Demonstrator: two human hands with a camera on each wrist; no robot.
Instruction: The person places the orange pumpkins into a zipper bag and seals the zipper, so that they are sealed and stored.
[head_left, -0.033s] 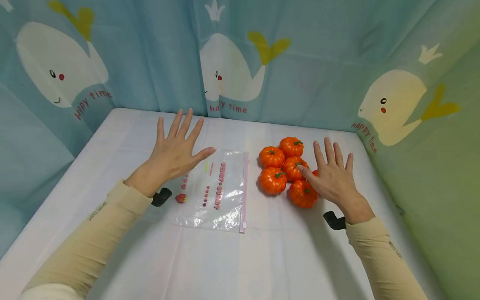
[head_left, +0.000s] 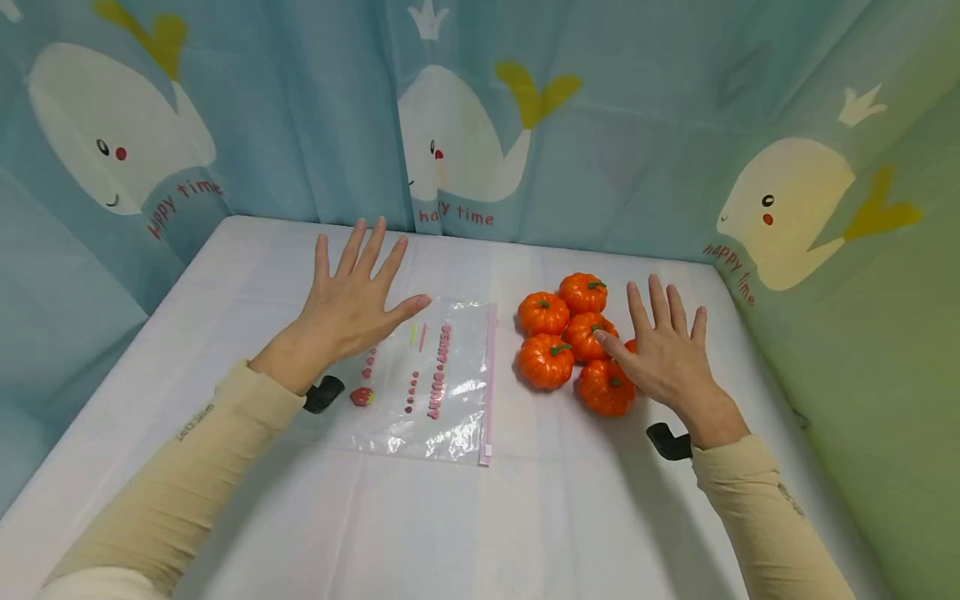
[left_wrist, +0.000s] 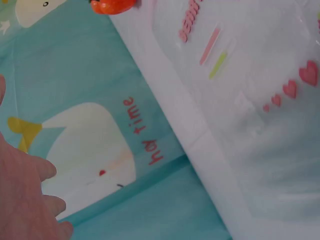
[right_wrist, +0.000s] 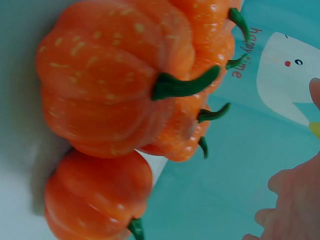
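Note:
My left hand (head_left: pixel 343 312) is held with fingers spread above the upper left part of a clear zip bag (head_left: pixel 461 392), holding nothing. The bag lies flat, printed with strawberries, hearts and pink lettering, its pink slider edge to the right. Beside it sits a cluster of small orange toy pumpkins (head_left: pixel 546 362) with green stems. Over the cluster's right side hovers my right hand (head_left: pixel 667 354), fingers straight and apart, grasping nothing; it hides most of one pumpkin. The right wrist view shows a pumpkin (right_wrist: pixel 110 80) close up, with several others around it.
A white cloth covers the table (head_left: pixel 420 533). Behind and at both sides hangs a blue-green curtain (head_left: pixel 315 108) with whale prints, meeting the table's back edge. A black wrist-camera mount (head_left: pixel 324 394) sits under the left wrist, another mount (head_left: pixel 669 442) under the right.

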